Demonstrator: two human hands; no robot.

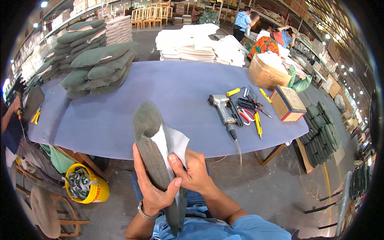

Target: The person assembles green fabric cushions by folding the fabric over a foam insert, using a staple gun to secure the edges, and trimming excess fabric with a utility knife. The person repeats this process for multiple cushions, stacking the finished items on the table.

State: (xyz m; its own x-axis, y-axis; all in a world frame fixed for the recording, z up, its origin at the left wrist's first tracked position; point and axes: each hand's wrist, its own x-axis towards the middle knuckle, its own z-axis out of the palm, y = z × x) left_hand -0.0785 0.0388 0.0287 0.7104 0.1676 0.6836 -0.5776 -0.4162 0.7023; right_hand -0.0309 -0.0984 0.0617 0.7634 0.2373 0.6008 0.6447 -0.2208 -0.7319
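The left hand [154, 197], a metal watch [148, 213] at its wrist, grips a grey-green cushion [151, 160] stood on its narrow edge, fingers along one side and thumb across the other; the right hand [194, 172] is closed on a loose flap of white cloth [178, 141] at the cushion's open side, its thumb pressed on the cloth; the cushion is held in front of the person's body, its top reaching over the near edge of a blue-purple counter [180, 92].

On the counter's right side lie a silver staple gun [222, 110] with a clear hose [239, 150] dropping over the edge, red-handled scissors [247, 117], black-handled pliers [247, 103] and a yellow cutter [258, 125]; a small box [289, 105] with red and blue edging sits just beyond them; at the left stands a pile of dark green cushions [102, 70].

Below, a yellow bucket [103, 193] filled with scraps [81, 185] stands on the floor [256, 200]; across the counter, white cushions [196, 44] rise in stacks, and a person in a blue shirt [241, 21] stands farther back.
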